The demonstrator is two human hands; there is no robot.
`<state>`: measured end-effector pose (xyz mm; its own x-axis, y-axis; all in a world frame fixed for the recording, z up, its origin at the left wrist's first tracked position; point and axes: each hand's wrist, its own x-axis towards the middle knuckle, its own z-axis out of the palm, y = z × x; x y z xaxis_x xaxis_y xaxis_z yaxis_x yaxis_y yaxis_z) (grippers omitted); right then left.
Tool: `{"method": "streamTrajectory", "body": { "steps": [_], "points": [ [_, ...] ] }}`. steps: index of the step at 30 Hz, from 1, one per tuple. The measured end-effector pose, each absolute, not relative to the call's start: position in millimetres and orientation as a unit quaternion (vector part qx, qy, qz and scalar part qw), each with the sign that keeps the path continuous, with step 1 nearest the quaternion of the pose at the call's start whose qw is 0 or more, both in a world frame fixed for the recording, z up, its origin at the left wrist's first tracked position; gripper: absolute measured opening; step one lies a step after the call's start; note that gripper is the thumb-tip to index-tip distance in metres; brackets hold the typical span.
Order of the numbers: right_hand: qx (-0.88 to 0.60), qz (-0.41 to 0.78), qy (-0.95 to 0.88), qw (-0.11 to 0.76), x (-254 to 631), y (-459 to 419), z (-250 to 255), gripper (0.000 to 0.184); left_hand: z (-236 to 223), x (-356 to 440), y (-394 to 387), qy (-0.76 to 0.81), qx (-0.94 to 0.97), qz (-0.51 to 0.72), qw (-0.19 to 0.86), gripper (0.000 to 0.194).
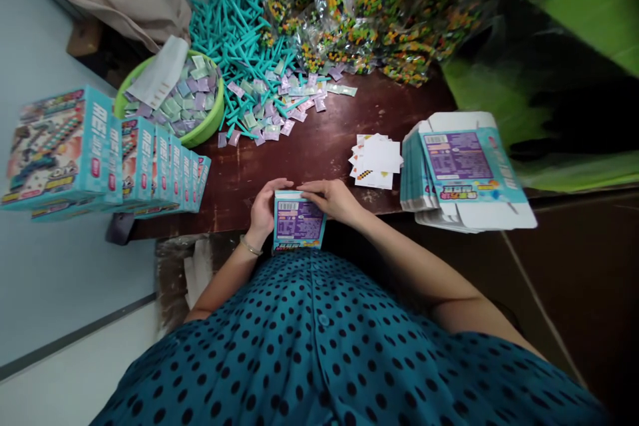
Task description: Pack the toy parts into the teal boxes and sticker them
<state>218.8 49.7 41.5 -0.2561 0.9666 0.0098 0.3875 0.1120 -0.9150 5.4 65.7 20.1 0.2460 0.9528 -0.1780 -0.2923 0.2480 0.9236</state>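
A small teal and purple cardboard box [299, 223] is held upright against my body at the table's front edge. My left hand [264, 208] grips its left side, with the fingers curled over the far top corner. On the right side, my right hand [333, 200] is closed on the box, its fingers lying along the white top edge. The underside of the box and some fingertips are hidden. Right of the hands lies a small pile of white printed cards [378, 158]. Farther right is a stack of flattened cartons [464, 170] in the same colours.
Filled boxes or closed cartons [100, 153] stand in a row at left. Behind them is a green basin [219, 110] of small sachets. Teal sticks [232, 20], loose sachets [272, 133] and clear bags of colourful pieces [359, 20] cover the back of the brown table [344, 116].
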Motion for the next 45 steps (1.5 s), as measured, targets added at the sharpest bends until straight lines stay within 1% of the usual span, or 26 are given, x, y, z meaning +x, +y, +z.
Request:
{"method": "streamTrajectory", "body": {
  "steps": [2,4,5,7,9,10,12,17,19,22,23,24,25,27,29,31,32,34,36,37,38,39,40,42,43,45],
  "points": [
    [-0.447,0.449,-0.702,0.325,226.1,45.8,41.9,0.031,16.3,0.1,59.1,0.387,0.46,0.49,0.632,0.033],
    [-0.386,0.489,-0.716,0.316,233.4,38.2,38.2,0.036,14.3,-7.8,51.7,0.397,0.544,0.477,0.564,0.039],
    [-0.379,0.497,-0.71,0.325,235.7,33.3,34.1,0.038,13.9,-12.2,48.3,0.413,0.582,0.468,0.522,0.04],
    [-0.414,0.474,-0.678,0.38,235.8,21.9,21.9,0.039,12.9,-20.2,42.3,0.452,0.628,0.463,0.433,0.04],
    [-0.47,0.43,-0.625,0.451,230.6,10.1,7.1,0.038,10.2,-25.3,36.9,0.474,0.649,0.464,0.373,0.04],
    [-0.491,0.413,-0.601,0.476,227.4,4.9,0.0,0.036,7.8,-26.2,34.3,0.475,0.658,0.462,0.358,0.04],
    [-0.514,0.394,-0.58,0.495,222.3,-2.3,-11.6,0.033,1.2,-24.6,28.9,0.47,0.667,0.458,0.352,0.041],
    [-0.502,0.394,-0.594,0.49,220.1,-5.6,-26.1,0.028,-11.7,-10.3,22.6,0.464,0.665,0.462,0.359,0.035],
    [-0.502,0.418,-0.568,0.5,215.1,-6.4,-24.3,0.035,-6.9,-6.9,28.4,0.451,0.665,0.477,0.356,0.033],
    [-0.478,0.489,-0.522,0.509,200.4,-5.9,-6.1,0.067,15.3,-12.1,50.4,0.461,0.632,0.533,0.324,0.029],
    [-0.471,0.497,-0.526,0.505,194.6,-3.9,4.2,0.072,25.2,-16.7,60.7,0.467,0.617,0.554,0.306,0.029],
    [-0.47,0.483,-0.544,0.5,188.6,-0.3,15.6,0.072,35.3,-22.5,71.6,0.469,0.603,0.578,0.287,0.029],
    [-0.476,0.447,-0.573,0.495,182.3,4.9,27.1,0.067,44.9,-28.8,82.6,0.466,0.59,0.603,0.268,0.03],
    [-0.497,0.334,-0.646,0.474,168.2,19.1,45.1,0.056,59.5,-41.0,100.8,0.447,0.562,0.658,0.227,0.032],
    [-0.496,0.251,-0.718,0.42,153.8,34.8,51.1,0.054,65.0,-49.1,109.7,0.44,0.553,0.685,0.178,0.031],
    [-0.476,0.23,-0.772,0.352,146.7,47.3,44.9,0.053,59.5,-50.5,107.9,0.456,0.607,0.635,0.143,0.029],
    [-0.471,0.228,-0.787,0.329,149.5,51.6,38.9,0.051,52.5,-48.3,103.7,0.464,0.657,0.579,0.135,0.029],
    [-0.491,0.208,-0.784,0.318,173.2,56.2,25.7,0.045,32.0,-38.3,91.7,0.462,0.765,0.428,0.136,0.032],
    [-0.572,0.159,-0.738,0.321,217.9,56.6,14.9,0.042,8.0,-22.6,78.7,0.438,0.842,0.281,0.142,0.05],
    [-0.627,0.131,-0.703,0.309,243.9,55.9,10.8,0.044,-3.2,-13.8,73.3,0.43,0.862,0.228,0.145,0.061],
    [-0.679,0.109,-0.671,0.278,268.9,55.0,7.4,0.049,-13.1,-5.1,69.2,0.427,0.871,0.193,0.145,0.069],
    [-0.717,0.098,-0.648,0.238,290.8,53.8,4.3,0.053,-21.3,2.9,67.0,0.431,0.873,0.175,0.145,0.071],
    [-0.741,0.092,-0.636,0.196,308.0,52.4,1.2,0.056,-27.7,9.9,66.7,0.439,0.87,0.169,0.146,0.069],
    [-0.746,0.095,-0.645,0.139,326.7,49.2,-4.7,0.052,-35.2,19.8,71.7,0.46,0.856,0.178,0.152,0.058],
    [-0.737,0.095,-0.657,0.128,329.6,47.7,-7.4,0.047,-36.6,23.0,76.2,0.467,0.85,0.186,0.157,0.054],
    [-0.721,0.088,-0.673,0.136,328.8,45.5,-11.5,0.041,-36.0,27.0,85.7,0.464,0.848,0.197,0.165,0.047]
  ]
}}
